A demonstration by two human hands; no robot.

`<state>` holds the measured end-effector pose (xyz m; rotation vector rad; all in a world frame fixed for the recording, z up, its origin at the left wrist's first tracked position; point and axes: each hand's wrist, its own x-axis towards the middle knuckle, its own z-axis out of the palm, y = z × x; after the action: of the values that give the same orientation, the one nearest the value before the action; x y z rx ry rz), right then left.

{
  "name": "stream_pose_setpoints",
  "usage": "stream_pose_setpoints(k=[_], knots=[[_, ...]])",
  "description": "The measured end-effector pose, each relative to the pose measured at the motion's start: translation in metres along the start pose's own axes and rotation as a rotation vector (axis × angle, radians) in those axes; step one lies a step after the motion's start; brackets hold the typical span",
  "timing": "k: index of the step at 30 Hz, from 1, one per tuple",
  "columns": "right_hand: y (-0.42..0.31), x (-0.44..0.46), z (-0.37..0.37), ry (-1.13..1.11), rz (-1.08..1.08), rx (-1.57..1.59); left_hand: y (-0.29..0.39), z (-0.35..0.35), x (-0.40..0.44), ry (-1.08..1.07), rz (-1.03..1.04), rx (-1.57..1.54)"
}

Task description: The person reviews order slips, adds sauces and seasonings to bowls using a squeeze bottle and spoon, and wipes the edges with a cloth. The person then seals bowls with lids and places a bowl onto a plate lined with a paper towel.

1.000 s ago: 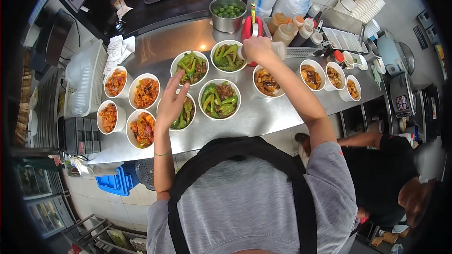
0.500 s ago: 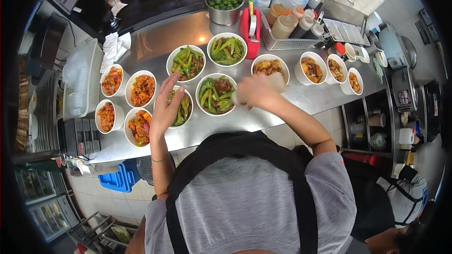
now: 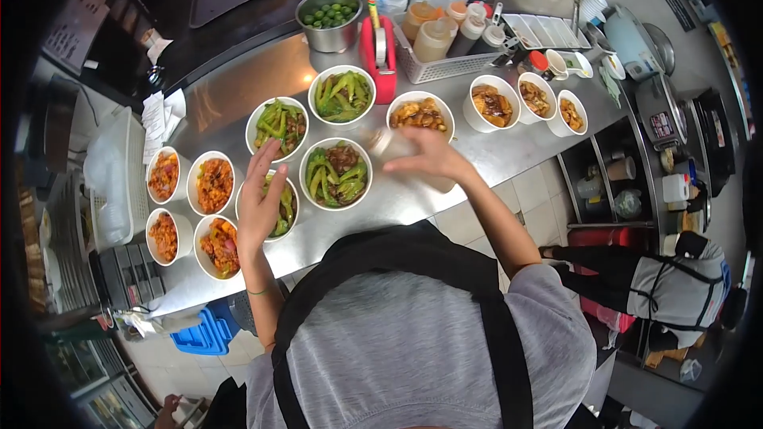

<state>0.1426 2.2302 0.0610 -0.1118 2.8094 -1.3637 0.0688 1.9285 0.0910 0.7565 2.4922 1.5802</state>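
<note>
My right hand [image 3: 429, 157] is closed around a pale shaker-like bottle [image 3: 388, 143], tilted and smeared by motion. It is just right of a white bowl of green peppers and brown meat [image 3: 338, 175] and in front of a bowl of glazed brown pieces [image 3: 418, 114]. With fingers stretched out, my left hand [image 3: 261, 206] is over another green pepper bowl [image 3: 284, 211], partly hiding it. Whether it touches the rim, I cannot tell. Behind are two more pepper bowls, one at centre [image 3: 343, 95] and one further left [image 3: 280, 127].
Several bowls of orange-red food [image 3: 213, 184] stand at left; three bowls of brown food [image 3: 493, 105] stand at right. Behind are a red tape dispenser [image 3: 379, 63], a pot of green limes [image 3: 327, 28] and a bottle basket [image 3: 445, 67]. Another person [image 3: 675, 278] is at far right.
The view has shifted, so the counter appears further left. My right hand has turned, and the bottle's end now points up and left. My left hand stays over the same bowl.
</note>
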Motion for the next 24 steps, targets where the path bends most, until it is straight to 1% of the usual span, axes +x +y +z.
stream_pose_setpoints(k=[1, 3, 6, 9, 12, 13, 16, 17, 20, 21, 24], knots=[[-0.002, -0.004, -0.015, 0.072, 0.027, -0.092, 0.002, 0.000, 0.001, -0.011, -0.001, 0.009], [0.000, -0.006, -0.044, 0.109, 0.289, -0.475, 0.003, 0.003, 0.002, -0.039, 0.007, -0.028], [0.002, -0.003, -0.063, 0.117, 0.469, -1.150, 0.007, 0.012, 0.004, -0.063, 0.009, -0.025], [0.002, 0.001, -0.058, -0.125, 0.451, -1.301, 0.009, 0.021, 0.009, -0.098, 0.027, -0.004], [-0.008, 0.004, -0.058, -0.205, 0.353, -1.148, 0.012, 0.030, 0.014, -0.127, 0.023, -0.031], [-0.008, 0.005, -0.062, -0.144, 0.369, -1.122, 0.014, 0.033, 0.015, -0.132, 0.021, -0.042], [-0.009, 0.002, -0.080, -0.232, 0.572, -0.877, 0.020, 0.038, 0.018, -0.146, 0.012, -0.025], [-0.004, -0.003, -0.082, -0.300, 0.571, -0.791, 0.020, 0.040, 0.018, -0.147, 0.011, -0.027], [0.040, -0.029, -0.086, -0.182, 0.379, -0.286, 0.021, 0.045, 0.022, -0.154, 0.002, -0.019], [0.061, -0.036, -0.086, -0.103, 0.373, -0.093, 0.023, 0.047, 0.023, -0.153, -0.008, -0.021], [0.085, -0.044, -0.104, 0.272, 0.312, -0.274, 0.025, 0.056, 0.027, -0.146, -0.017, -0.022]])
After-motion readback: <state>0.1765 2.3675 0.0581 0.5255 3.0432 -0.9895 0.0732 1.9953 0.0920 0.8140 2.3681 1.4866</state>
